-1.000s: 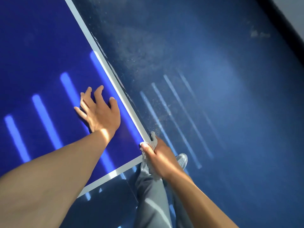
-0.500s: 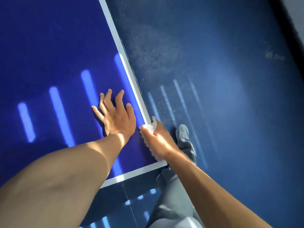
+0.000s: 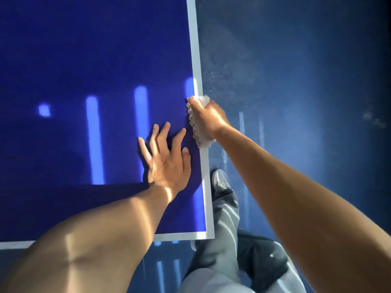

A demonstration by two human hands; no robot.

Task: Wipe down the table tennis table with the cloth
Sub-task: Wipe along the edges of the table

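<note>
Right hand [image 3: 211, 117] grips the cloth [image 3: 198, 130] over the table tennis table's [image 3: 84, 49] white edge line [image 3: 194, 49], apparently wiping its rim; left hand [image 3: 167, 166], open-fingered, presses flat beside that line, probably bracing.

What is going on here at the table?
A person is wiping the blue table tennis table along its right side. The right hand holds a crumpled white cloth, grip curled round it, against the white edge line above the near corner. The left hand lies flat, fingers spread, on the blue surface beside it. The person's shoe stands on the floor alongside.
</note>
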